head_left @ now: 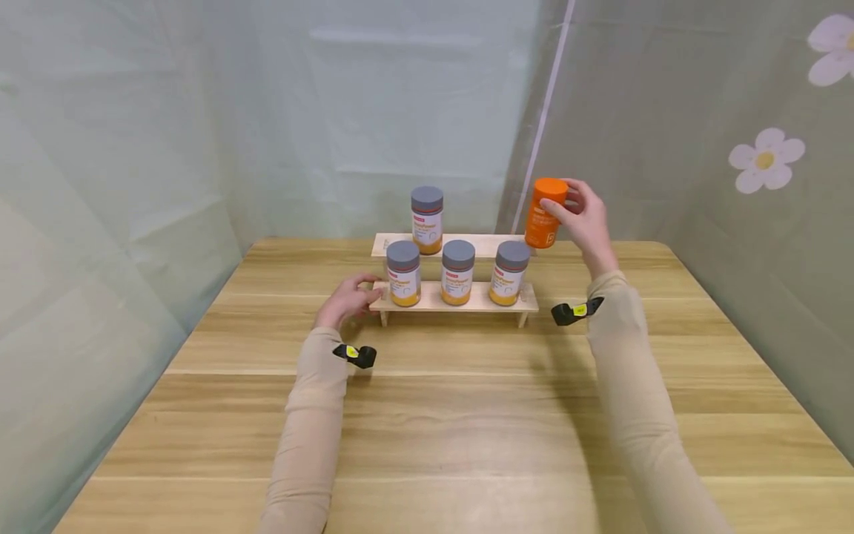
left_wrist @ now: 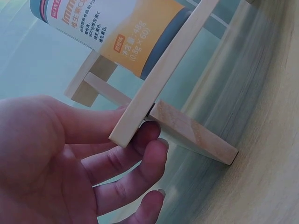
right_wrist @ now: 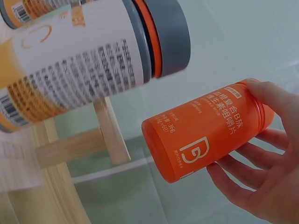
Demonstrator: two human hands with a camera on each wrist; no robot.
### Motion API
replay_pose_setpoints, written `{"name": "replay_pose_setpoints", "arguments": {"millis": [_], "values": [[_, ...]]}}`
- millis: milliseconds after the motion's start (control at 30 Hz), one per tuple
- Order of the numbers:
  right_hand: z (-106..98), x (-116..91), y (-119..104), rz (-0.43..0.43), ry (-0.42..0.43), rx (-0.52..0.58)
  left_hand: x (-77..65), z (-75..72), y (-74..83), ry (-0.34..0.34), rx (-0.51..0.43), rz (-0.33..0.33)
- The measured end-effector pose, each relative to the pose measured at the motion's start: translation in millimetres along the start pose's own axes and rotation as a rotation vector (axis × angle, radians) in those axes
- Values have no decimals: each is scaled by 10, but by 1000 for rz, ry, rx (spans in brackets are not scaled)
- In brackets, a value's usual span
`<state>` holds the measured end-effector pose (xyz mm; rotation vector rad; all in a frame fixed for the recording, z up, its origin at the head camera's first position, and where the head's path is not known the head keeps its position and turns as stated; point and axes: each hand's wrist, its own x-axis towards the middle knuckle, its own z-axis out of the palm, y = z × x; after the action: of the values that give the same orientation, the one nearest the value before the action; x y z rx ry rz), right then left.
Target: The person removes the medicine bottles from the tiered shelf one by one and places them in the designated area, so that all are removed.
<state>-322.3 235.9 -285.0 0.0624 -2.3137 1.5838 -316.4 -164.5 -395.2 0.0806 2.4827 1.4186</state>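
My right hand point(head_left: 587, 222) grips an orange bottle point(head_left: 548, 215) near its lid, at the right end of the rack's upper tier point(head_left: 477, 243). In the right wrist view the bottle point(right_wrist: 205, 133) is tilted, thumb on one side and fingers on the other. My left hand point(head_left: 350, 298) pinches the left end of the lower tier point(head_left: 430, 300); the left wrist view shows thumb above the board point(left_wrist: 159, 79) and fingertips beneath. Three grey-lidded bottles stand on the lower tier, among them a middle one point(head_left: 457, 274). Another grey-lidded bottle point(head_left: 427, 219) stands at the upper tier's left.
The two-tier wooden rack stands on a wood-grain table point(head_left: 440, 430). Behind it hangs a pale curtain point(head_left: 373, 111), and a grey one with white flowers point(head_left: 766, 160) is at the right. The lower right bottle point(head_left: 509, 274) stands close to the right hand.
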Motion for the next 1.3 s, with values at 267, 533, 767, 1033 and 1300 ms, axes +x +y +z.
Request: {"name": "replay_pose_setpoints", "arguments": {"millis": [267,533,767,1033,1300], "values": [[-50,-55,141,14,44,8,-37,-18,-28,-7,12,-5],[-57,-104,240,20,84,9,-79,-36,-24,-19,-2,-17],[-114,-129,313,35,104,11,-54,-9,-20,-25,-18,-14],[-114,-216,508,72,88,-7,-54,-15,-26,-23,-2,-17],[-109,-295,711,80,82,14,-54,-3,-18,-9,-60,-26]]}}
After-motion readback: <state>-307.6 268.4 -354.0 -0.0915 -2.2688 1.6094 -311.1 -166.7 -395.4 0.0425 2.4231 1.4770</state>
